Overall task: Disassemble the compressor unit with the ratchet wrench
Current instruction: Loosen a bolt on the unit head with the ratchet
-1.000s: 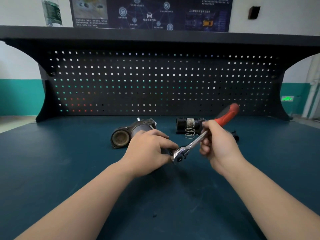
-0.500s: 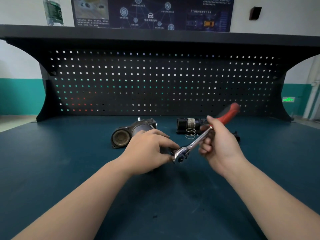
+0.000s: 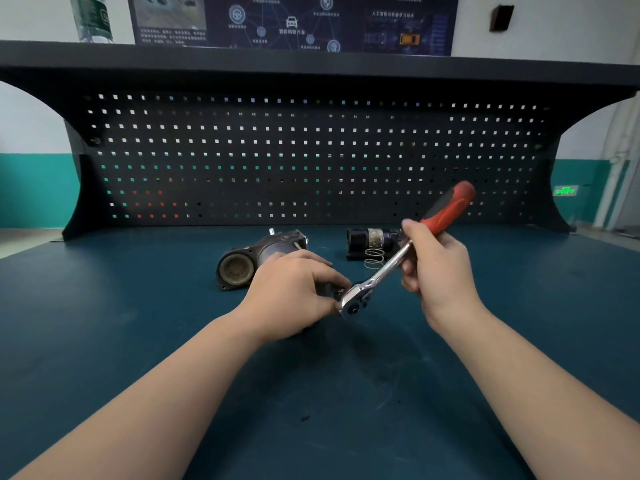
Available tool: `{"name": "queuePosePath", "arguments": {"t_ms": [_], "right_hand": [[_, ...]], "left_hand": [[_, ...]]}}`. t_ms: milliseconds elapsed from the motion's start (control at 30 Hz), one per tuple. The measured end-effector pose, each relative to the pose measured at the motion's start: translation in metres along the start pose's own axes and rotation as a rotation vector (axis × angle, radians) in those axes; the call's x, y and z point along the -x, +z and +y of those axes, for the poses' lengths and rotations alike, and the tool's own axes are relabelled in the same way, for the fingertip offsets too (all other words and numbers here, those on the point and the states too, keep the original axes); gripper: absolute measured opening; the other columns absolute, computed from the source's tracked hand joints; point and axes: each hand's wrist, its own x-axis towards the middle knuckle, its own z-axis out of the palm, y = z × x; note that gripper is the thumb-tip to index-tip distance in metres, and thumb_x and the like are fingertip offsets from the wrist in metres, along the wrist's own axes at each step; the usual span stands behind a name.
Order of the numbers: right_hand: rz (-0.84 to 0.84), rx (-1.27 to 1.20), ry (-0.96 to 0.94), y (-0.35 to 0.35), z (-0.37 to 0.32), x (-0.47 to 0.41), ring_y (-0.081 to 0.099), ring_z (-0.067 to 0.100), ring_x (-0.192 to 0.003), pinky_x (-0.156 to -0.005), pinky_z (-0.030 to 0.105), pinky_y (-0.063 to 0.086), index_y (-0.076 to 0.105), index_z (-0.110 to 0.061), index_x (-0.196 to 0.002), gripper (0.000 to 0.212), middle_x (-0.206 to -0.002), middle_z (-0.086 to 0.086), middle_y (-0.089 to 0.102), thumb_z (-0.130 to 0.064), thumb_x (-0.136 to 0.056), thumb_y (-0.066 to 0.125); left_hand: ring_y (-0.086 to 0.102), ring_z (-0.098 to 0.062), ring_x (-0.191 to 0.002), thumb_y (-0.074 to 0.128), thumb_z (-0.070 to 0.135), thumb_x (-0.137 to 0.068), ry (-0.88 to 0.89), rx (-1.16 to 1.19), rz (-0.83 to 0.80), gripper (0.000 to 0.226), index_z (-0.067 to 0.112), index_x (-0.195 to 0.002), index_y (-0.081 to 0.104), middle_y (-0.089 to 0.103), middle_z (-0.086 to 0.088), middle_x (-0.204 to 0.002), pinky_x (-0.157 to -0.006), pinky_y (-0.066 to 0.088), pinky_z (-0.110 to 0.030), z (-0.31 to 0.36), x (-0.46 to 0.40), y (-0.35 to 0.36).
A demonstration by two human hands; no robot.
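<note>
The grey compressor unit [image 3: 242,263] lies on the blue bench top, its round opening facing me. My left hand [image 3: 294,292] curls over its near end and grips it, hiding that part. My right hand [image 3: 434,271] grips the ratchet wrench [image 3: 391,265] where the chrome shank meets the red and black handle. The wrench's chrome head sits against the unit right beside my left fingertips, handle angled up to the right.
A black cylindrical part [image 3: 369,239] and a loose coil spring [image 3: 374,258] lie behind the wrench. A black perforated back panel [image 3: 311,161] with a shelf on top closes off the far edge of the bench [image 3: 138,341]. A bottle [image 3: 90,17] stands on the shelf.
My right hand has shifted slightly along the wrench handle and the handle has tipped a little. My left hand and the compressor unit stay where they were.
</note>
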Motion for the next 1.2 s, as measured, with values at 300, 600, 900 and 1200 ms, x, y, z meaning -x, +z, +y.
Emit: {"name": "queuePosePath", "arguments": {"t_ms": [300,600,900,1200], "right_hand": [[0.095,-0.145,0.696,-0.005,0.012,-0.002,0.019,0.007,-0.027,-0.035,0.013,0.020,0.039,-0.017,-0.062,0.029,-0.039,-0.006,0.031,-0.028,-0.083,0.055],[-0.212,-0.163,-0.146,0.005,-0.004,0.006,0.030,0.009,-0.034,-0.040,0.022,0.028,0.054,-0.012,-0.070,0.031,-0.042,-0.002,0.038,-0.038,-0.084,0.064],[0.005,-0.031,0.306,-0.001,0.000,-0.004,0.024,0.011,-0.033,-0.038,0.020,0.024,0.046,-0.015,-0.065,0.028,-0.041,-0.004,0.034,-0.028,-0.089,0.055],[-0.071,-0.229,0.327,0.001,-0.001,-0.003,0.021,0.009,-0.034,-0.039,0.021,0.022,0.045,-0.017,-0.067,0.031,-0.042,-0.005,0.028,-0.031,-0.091,0.060]], "left_hand": [[0.047,0.007,-0.105,0.077,0.037,-0.067,0.041,-0.021,0.040,0.022,0.044,-0.088,0.073,0.064,0.020,-0.090,-0.087,0.043,-0.031,0.000,0.000,0.001],[0.041,0.010,-0.090,0.072,0.035,-0.067,0.050,-0.029,0.006,0.017,0.041,-0.082,0.067,0.057,0.023,-0.078,-0.080,0.040,-0.028,-0.002,0.000,-0.001],[0.045,0.008,-0.112,0.069,0.037,-0.075,0.066,-0.065,-0.097,0.022,0.045,-0.095,0.070,0.058,0.030,-0.083,-0.092,0.036,-0.026,-0.003,-0.003,-0.004],[0.043,0.007,-0.113,0.069,0.040,-0.075,0.062,-0.045,-0.123,0.025,0.049,-0.098,0.068,0.062,0.024,-0.097,-0.091,0.035,-0.024,-0.005,-0.004,-0.006]]}}
